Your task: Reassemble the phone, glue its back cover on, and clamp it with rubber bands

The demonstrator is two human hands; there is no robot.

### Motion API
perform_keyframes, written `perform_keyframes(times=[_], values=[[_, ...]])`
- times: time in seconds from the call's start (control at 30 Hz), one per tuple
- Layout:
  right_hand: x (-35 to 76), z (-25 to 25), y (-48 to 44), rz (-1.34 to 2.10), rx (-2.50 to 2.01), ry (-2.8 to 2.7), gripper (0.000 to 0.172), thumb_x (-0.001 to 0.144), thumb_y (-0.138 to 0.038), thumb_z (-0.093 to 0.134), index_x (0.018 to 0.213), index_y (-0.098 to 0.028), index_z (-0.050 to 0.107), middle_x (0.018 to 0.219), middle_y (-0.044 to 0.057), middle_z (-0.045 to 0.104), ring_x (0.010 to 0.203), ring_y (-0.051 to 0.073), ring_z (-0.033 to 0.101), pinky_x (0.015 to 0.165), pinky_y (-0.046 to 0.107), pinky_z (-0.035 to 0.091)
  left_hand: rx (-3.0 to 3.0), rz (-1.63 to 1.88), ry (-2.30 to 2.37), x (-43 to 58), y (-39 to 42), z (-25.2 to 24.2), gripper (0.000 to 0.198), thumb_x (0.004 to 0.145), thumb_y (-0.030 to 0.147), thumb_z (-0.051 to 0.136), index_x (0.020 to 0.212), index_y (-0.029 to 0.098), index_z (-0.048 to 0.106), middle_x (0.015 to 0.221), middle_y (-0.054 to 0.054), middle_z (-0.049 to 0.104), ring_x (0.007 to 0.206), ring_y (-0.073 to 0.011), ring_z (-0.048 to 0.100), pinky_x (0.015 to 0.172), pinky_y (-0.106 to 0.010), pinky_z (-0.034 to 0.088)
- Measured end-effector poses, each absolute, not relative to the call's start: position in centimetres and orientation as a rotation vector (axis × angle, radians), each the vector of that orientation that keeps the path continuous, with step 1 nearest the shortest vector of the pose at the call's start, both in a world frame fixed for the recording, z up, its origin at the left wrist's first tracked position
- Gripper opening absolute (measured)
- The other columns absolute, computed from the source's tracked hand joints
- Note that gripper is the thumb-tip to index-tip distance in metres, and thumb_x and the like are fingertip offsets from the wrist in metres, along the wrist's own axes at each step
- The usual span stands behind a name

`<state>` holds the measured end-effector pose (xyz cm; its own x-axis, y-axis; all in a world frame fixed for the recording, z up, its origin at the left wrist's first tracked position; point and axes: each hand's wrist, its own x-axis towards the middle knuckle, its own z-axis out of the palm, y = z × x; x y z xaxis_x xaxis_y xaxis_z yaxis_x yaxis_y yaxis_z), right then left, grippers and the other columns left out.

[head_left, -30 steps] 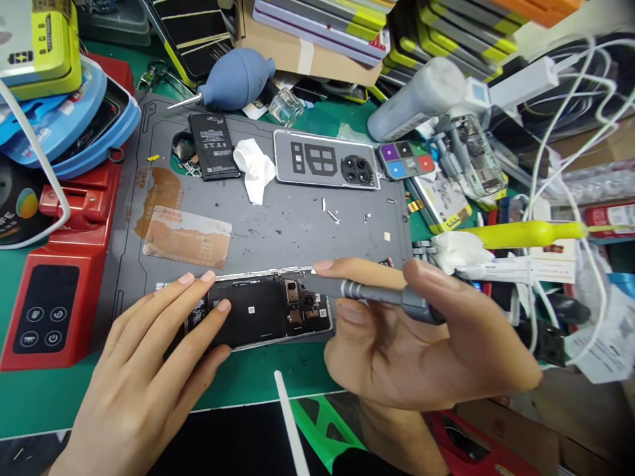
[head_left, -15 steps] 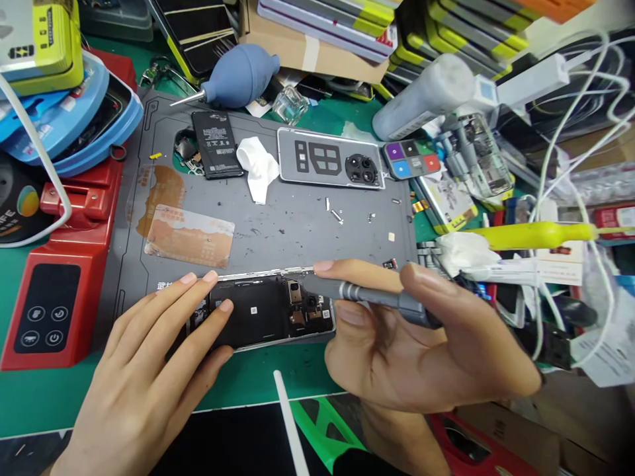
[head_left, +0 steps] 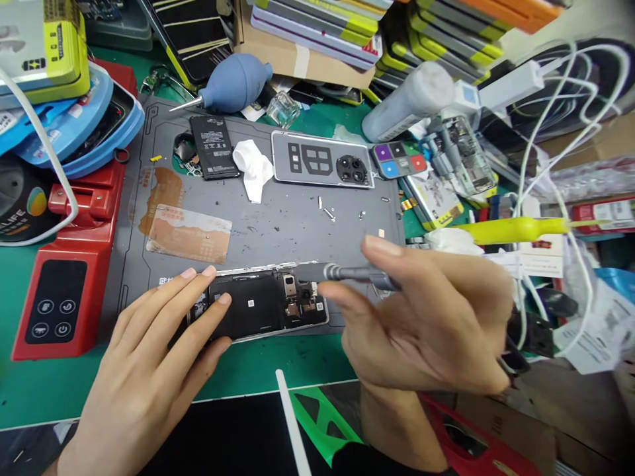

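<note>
The opened phone (head_left: 258,305), its dark inside facing up, lies along the mat's near edge. My left hand (head_left: 153,344) holds its left end, fingers across the top and thumb by the near edge. In my right hand (head_left: 421,311) is a slim grey screwdriver (head_left: 354,272), gripped between thumb and fingers and slanting left over the phone's camera end. Its tip is blurred, and whether it touches the phone I cannot tell. Beyond them lie the removed back cover (head_left: 317,158), a black battery (head_left: 214,147) and a crumpled white tissue (head_left: 253,168).
Tiny metal parts (head_left: 328,213) and a translucent card (head_left: 188,233) lie on the grey mat (head_left: 278,231). A red device (head_left: 64,291) flanks it on the left. A blue air blower (head_left: 235,82) and grey bottle (head_left: 409,102) stand behind; cables (head_left: 555,172) crowd the right.
My right hand has turned and shifted slightly, its forefinger drawn back from the phone's edge, with the screwdriver still in it. The left hand stays on the phone. The view has shifted slightly.
</note>
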<state>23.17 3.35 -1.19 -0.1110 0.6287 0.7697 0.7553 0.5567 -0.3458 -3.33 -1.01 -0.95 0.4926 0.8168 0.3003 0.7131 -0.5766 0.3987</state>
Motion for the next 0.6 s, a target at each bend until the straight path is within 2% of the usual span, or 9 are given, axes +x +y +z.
perform_keyframes(times=[0.17, 0.27, 0.37, 0.43, 0.5, 0.6], values=[[22.3, -0.5, 4.4, -0.291, -1.012, -1.779, 0.043, 0.098, -0.021, 0.077, 0.141, -0.025, 0.074, 0.104, 0.004, 0.084, 0.082, 0.021, 0.079, 0.066, 0.035, 0.066, 2.529, 0.704, 1.312, -3.3, -1.0, -1.0, 0.044, 0.105, 0.015, 0.07, 0.149, 0.015, 0.063, 0.159, -0.014, 0.063, 0.151, -0.0312, 0.055, 0.125, -0.048, 0.046], [22.3, -0.3, 4.6, -0.278, -1.009, -1.767, 0.038, 0.1, -0.02, 0.075, 0.138, -0.027, 0.076, 0.097, 0.001, 0.083, 0.078, 0.019, 0.078, 0.066, 0.034, 0.065, 2.518, 0.711, 1.306, -3.3, -1.0, -1.1, 0.046, 0.104, 0.014, 0.07, 0.149, 0.015, 0.063, 0.16, -0.014, 0.062, 0.151, -0.0313, 0.055, 0.125, -0.049, 0.045], [22.6, -0.4, 4.5, -0.322, -1.023, -1.781, 0.042, 0.099, -0.018, 0.077, 0.138, -0.032, 0.075, 0.093, -0.001, 0.083, 0.07, 0.018, 0.076, 0.059, 0.033, 0.061, 2.513, 0.712, 1.307, -3.3, -1.0, -1.2, 0.048, 0.103, 0.013, 0.071, 0.15, 0.016, 0.062, 0.162, -0.014, 0.06, 0.152, -0.0314, 0.055, 0.126, -0.049, 0.045], [22.7, -0.7, 4.5, -0.305, -1.04, -1.771, 0.043, 0.099, -0.018, 0.076, 0.14, -0.032, 0.074, 0.099, 0.0, 0.084, 0.071, 0.019, 0.077, 0.058, 0.034, 0.061, 2.515, 0.716, 1.308, -3.3, -1.0, -1.2, 0.048, 0.103, 0.013, 0.072, 0.15, 0.016, 0.062, 0.161, -0.014, 0.061, 0.152, -0.0316, 0.055, 0.126, -0.049, 0.045], [22.8, -1.0, 4.5, -0.293, -1.031, -1.755, 0.043, 0.1, -0.019, 0.075, 0.142, -0.03, 0.073, 0.108, 0.002, 0.085, 0.076, 0.02, 0.078, 0.063, 0.036, 0.063, 2.515, 0.727, 1.314, -3.3, -1.1, -1.1, 0.047, 0.103, 0.013, 0.072, 0.149, 0.016, 0.063, 0.16, -0.014, 0.062, 0.151, -0.0313, 0.056, 0.126, -0.049, 0.046], [22.7, -1.0, 4.6, -0.277, -0.957, -1.781, 0.036, 0.106, -0.023, 0.067, 0.142, -0.024, 0.073, 0.106, 0.004, 0.085, 0.082, 0.021, 0.08, 0.071, 0.038, 0.065, 2.514, 0.728, 1.322, -3.3, -1.0, -1.1, 0.046, 0.103, 0.014, 0.071, 0.148, 0.017, 0.063, 0.16, -0.013, 0.062, 0.152, -0.0311, 0.055, 0.125, -0.049, 0.046]])
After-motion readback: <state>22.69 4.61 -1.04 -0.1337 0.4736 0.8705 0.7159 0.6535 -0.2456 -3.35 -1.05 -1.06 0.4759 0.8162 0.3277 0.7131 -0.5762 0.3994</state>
